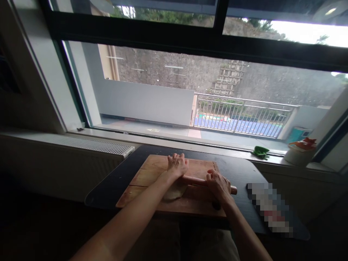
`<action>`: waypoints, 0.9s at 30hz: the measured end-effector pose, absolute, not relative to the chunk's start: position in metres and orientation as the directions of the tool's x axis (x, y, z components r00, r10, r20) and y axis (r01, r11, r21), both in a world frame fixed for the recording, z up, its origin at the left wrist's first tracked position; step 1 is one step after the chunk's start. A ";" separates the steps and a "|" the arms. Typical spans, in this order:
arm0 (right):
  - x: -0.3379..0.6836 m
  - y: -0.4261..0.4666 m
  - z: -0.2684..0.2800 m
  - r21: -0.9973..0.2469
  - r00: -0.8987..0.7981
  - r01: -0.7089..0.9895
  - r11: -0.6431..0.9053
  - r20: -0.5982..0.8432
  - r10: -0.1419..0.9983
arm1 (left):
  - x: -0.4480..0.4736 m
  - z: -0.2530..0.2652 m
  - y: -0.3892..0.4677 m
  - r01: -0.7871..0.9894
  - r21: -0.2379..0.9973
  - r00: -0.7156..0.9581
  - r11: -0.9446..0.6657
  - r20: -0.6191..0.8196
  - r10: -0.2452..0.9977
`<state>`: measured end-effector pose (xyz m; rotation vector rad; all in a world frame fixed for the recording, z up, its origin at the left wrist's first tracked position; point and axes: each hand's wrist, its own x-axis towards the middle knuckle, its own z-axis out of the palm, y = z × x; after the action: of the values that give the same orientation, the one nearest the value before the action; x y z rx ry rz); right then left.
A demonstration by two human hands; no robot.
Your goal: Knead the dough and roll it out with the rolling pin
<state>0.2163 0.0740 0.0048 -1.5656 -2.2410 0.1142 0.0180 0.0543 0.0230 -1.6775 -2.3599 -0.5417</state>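
Observation:
A wooden rolling pin [196,180] lies slantwise over a pale flat piece of dough [175,192] on a wooden cutting board [152,166]. My left hand [178,165] bears down over the pin's left part with curled fingers; the hand and wrist hide that end. Closer to the other end, my right hand [219,184] is closed over the pin, whose tip sticks out to its right. Part of the dough shows beside my left forearm, which covers the rest.
Under the board is a dark table [239,170] against the window sill. A pixelated flat item [269,208] lies at its right. On the sill are a green leafy object [261,152] and a pale pot [297,155] with an orange top. A radiator [67,156] stands left.

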 end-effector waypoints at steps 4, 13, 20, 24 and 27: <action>0.220 0.062 -0.001 -0.266 -0.319 0.859 0.438 0.392 0.863 | 0.023 0.020 0.038 0.941 0.203 -0.328 0.271 0.350 0.877; 0.226 0.045 -0.007 -0.215 -0.332 0.848 0.484 0.497 0.802 | 0.029 0.017 0.028 0.916 0.228 -0.392 0.331 0.326 0.861; 0.220 0.060 -0.006 -0.199 -0.336 0.859 0.471 0.475 0.813 | 0.017 0.023 0.055 0.900 0.230 -0.430 0.370 0.335 0.838; 0.218 0.062 -0.005 -0.185 -0.343 0.860 0.476 0.479 0.808 | 0.017 0.025 0.062 0.906 0.218 -0.419 0.363 0.328 0.847; 0.219 0.058 -0.005 -0.190 -0.336 0.859 0.474 0.489 0.805 | 0.019 0.023 0.056 0.918 0.197 -0.394 0.345 0.338 0.855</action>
<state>0.2185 0.0581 -0.0051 -1.3760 -2.2002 -0.1373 0.0192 0.0563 0.0234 -1.6187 -2.4279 -0.5339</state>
